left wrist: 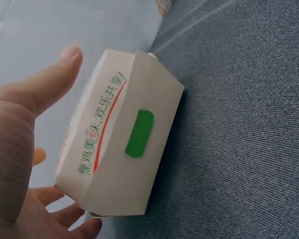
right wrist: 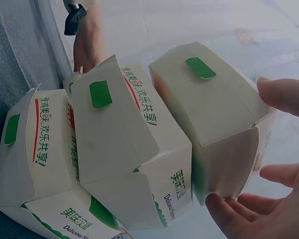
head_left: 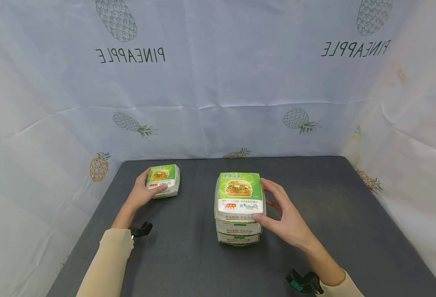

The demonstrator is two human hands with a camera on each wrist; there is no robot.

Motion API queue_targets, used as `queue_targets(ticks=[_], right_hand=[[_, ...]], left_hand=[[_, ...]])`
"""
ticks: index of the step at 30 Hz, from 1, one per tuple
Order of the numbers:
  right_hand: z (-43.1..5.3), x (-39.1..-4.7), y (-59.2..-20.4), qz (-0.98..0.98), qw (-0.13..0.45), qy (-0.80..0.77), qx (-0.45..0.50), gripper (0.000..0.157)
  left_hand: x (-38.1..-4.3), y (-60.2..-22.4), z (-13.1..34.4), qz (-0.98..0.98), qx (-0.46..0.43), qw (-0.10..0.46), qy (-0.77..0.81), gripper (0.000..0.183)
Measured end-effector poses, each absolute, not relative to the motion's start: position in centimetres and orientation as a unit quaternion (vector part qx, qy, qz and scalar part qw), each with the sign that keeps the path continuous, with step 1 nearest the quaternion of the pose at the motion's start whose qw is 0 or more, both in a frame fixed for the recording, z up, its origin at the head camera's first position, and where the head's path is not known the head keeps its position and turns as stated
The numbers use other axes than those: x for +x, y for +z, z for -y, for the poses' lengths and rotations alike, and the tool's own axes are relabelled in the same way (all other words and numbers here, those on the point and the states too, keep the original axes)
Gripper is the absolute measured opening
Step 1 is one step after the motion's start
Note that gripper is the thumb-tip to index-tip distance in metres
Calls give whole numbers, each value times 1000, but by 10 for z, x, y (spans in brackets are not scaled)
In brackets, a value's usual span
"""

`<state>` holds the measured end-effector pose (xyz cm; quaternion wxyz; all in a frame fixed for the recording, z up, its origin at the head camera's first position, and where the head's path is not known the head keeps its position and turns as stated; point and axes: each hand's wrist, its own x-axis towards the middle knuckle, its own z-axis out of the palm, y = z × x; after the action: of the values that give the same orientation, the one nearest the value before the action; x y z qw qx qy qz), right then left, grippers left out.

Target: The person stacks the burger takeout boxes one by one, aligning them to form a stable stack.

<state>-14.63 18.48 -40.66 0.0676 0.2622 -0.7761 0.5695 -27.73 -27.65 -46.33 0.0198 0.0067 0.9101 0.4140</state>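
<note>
In the head view a stack of burger boxes [head_left: 239, 231] stands on the dark table, its top box [head_left: 240, 189] printed green and white with a burger. My right hand [head_left: 286, 220] is at the right side of the top box, thumb at the front corner and fingers along the side; in the right wrist view the fingertips [right wrist: 222, 209] are right at the side wall. Farther back on the left lies a single burger box [left wrist: 134, 134]. Around it is my left hand [head_left: 147, 192], whose thumb [left wrist: 55, 79] stands apart from the box in the left wrist view; its other fingers are partly hidden behind the box.
A dark cloth [head_left: 188, 268] covers the table. White curtains [head_left: 218, 74] with pineapple prints hang along the back and both sides. Black wrist devices [head_left: 305, 282] sit at both sleeves.
</note>
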Motion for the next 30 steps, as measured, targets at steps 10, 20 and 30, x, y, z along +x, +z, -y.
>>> queue_targets(ticks=[10,20,30], right_hand=[[-185,-145,-406,779,69,567,259,85],[-184,-146,-408,778,71,566,264,86],[-184,-146,-407,777,71,567,263,86]], left_hand=[[-282,-475,273,-901,7,21,433,112],[-279,-475,268,-902,-14,13,431,111],[-279,-474,262,-906,-8,6,422,112]])
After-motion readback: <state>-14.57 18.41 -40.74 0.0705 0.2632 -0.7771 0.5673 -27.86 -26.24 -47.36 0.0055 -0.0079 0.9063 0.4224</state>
